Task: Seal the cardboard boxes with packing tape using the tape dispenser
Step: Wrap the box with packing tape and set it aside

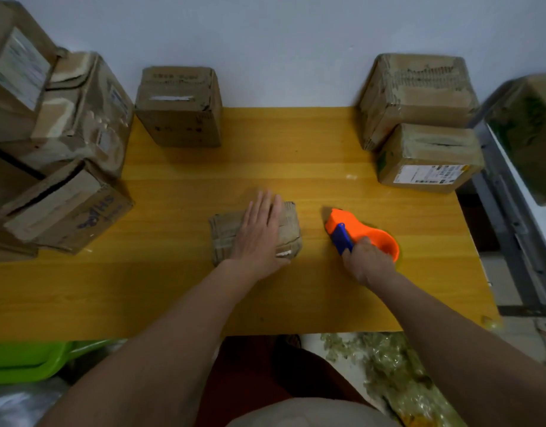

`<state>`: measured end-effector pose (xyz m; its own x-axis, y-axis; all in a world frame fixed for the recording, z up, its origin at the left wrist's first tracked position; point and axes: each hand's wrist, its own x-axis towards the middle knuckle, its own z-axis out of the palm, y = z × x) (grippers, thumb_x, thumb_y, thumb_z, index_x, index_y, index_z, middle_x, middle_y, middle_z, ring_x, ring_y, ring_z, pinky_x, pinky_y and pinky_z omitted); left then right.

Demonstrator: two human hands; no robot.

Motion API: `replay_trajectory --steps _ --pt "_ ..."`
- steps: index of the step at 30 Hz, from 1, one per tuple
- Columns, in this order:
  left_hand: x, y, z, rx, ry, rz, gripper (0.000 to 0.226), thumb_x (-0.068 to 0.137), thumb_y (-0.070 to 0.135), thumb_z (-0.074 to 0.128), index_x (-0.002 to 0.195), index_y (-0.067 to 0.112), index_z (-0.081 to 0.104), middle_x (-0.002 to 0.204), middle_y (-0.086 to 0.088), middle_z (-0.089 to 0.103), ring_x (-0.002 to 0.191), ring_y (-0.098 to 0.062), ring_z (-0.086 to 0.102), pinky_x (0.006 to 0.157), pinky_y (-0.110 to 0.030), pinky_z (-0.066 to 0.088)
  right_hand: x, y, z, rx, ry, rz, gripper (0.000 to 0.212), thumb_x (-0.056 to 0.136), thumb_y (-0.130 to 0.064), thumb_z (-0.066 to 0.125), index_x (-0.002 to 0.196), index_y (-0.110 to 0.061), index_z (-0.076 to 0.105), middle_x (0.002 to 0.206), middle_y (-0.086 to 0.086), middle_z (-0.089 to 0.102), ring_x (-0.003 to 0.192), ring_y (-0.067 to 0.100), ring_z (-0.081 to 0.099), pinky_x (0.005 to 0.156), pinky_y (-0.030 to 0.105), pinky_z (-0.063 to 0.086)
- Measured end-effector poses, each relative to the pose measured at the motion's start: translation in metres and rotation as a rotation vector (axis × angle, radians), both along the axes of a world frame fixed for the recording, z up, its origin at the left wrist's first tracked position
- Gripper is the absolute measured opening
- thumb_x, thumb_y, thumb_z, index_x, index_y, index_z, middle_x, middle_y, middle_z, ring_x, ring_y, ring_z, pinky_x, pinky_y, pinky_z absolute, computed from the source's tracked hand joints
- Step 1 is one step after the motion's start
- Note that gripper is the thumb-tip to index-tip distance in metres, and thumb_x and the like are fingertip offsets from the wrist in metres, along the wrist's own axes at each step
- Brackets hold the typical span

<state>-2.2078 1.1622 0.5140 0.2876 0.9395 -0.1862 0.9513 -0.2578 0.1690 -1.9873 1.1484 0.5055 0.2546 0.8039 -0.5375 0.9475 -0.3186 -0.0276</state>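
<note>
One tape dispenser (362,234) in clenched right hand (368,262), nose up-left; left hand (259,234) flat on box (255,232).

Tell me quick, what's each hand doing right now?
Left hand: open, flat on the small brown cardboard box.
Right hand: gripping the orange and blue plastic tape dispenser.
</note>
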Motion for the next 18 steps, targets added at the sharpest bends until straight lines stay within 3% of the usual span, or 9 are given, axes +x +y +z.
replay_trajectory --steps 3,4,6,8,9,11,14,16,18 --pt "-0.022 -0.020 -0.004 0.067 0.127 -0.011 0.112 0.078 0.081 0.037 0.150 0.014 -0.015 0.158 -0.010 -0.023 0.143 -0.024 -0.025 0.110 -0.039 -0.028 0.005 0.001 -0.002 0.033 -0.027 -0.010 0.064 0.095 -0.045 0.048 0.129 0.008 0.041 0.133 0.026 0.048 0.124 0.038 0.045 0.103 0.042 0.035" --pt "-0.028 -0.029 -0.004 0.088 0.133 0.033 0.104 0.078 0.084 0.021 0.150 0.017 -0.014 0.156 -0.009 -0.025 0.144 -0.026 -0.025 0.109 -0.040 -0.030 0.004 0.004 0.003 0.138 -0.062 -0.006 0.063 0.093 -0.045 0.052 0.124 0.009 0.044 0.128 0.028 0.050 0.121 0.040 0.045 0.101 0.044 0.034" --pt "-0.035 -0.046 -0.004 0.084 0.067 0.177 0.091 0.079 0.081 0.002 0.148 0.024 -0.011 0.153 -0.011 -0.030 0.143 -0.029 -0.027 0.112 -0.042 -0.024 -0.008 0.006 0.016 0.486 0.048 0.018 0.040 0.090 -0.028 0.061 0.104 0.009 0.052 0.106 0.030 0.054 0.104 0.044 0.049 0.091 0.045 0.034" --pt "-0.036 -0.057 -0.005 -0.001 -0.094 0.387 0.085 0.081 0.076 0.003 0.150 0.027 -0.007 0.155 -0.011 -0.031 0.143 -0.028 -0.026 0.117 -0.043 -0.009 -0.033 0.000 0.031 0.727 0.269 0.065 0.016 0.088 -0.006 0.061 0.092 0.008 0.055 0.094 0.027 0.054 0.091 0.043 0.051 0.083 0.042 0.032" --pt "-0.034 -0.059 -0.004 -0.045 -0.189 0.483 0.084 0.084 0.073 0.010 0.152 0.026 -0.005 0.156 -0.009 -0.028 0.145 -0.026 -0.022 0.118 -0.043 -0.001 -0.049 -0.004 0.036 0.747 0.374 0.089 0.010 0.090 -0.001 0.056 0.093 0.008 0.056 0.094 0.027 0.054 0.091 0.042 0.052 0.083 0.040 0.032" --pt "-0.029 -0.062 -0.001 -0.082 -0.403 0.628 0.078 0.093 0.059 0.029 0.154 0.022 -0.004 0.160 -0.005 -0.018 0.147 -0.022 -0.010 0.118 -0.039 0.009 -0.081 -0.009 0.039 0.651 0.571 0.109 0.021 0.095 -0.002 0.047 0.111 0.008 0.055 0.112 0.026 0.055 0.108 0.040 0.052 0.095 0.037 0.033" --pt "-0.031 -0.056 0.005 -0.068 -0.642 0.775 0.070 0.101 0.035 0.040 0.154 0.018 -0.002 0.162 -0.002 0.001 0.148 -0.019 0.007 0.115 -0.032 0.015 -0.115 -0.005 0.039 0.451 0.707 0.053 0.049 0.099 -0.009 0.039 0.146 0.000 0.027 0.151 0.014 0.031 0.140 0.025 0.028 0.115 0.027 0.017" --pt "-0.035 -0.048 0.008 -0.108 -0.720 0.841 0.063 0.103 0.030 0.037 0.155 0.018 0.003 0.162 -0.001 0.009 0.147 -0.019 0.013 0.114 -0.032 0.018 -0.125 0.007 0.037 0.461 0.698 -0.019 0.054 0.099 -0.012 0.041 0.148 -0.001 0.021 0.153 0.013 0.028 0.141 0.024 0.026 0.115 0.027 0.017" --pt "-0.037 -0.041 0.009 -0.165 -0.778 0.900 0.058 0.104 0.029 0.034 0.154 0.018 0.007 0.161 -0.002 0.014 0.145 -0.021 0.018 0.113 -0.033 0.021 -0.130 0.019 0.033 0.456 0.664 -0.106 0.051 0.098 -0.015 0.045 0.144 -0.001 0.029 0.144 0.017 0.041 0.133 0.030 0.037 0.109 0.032 0.027"
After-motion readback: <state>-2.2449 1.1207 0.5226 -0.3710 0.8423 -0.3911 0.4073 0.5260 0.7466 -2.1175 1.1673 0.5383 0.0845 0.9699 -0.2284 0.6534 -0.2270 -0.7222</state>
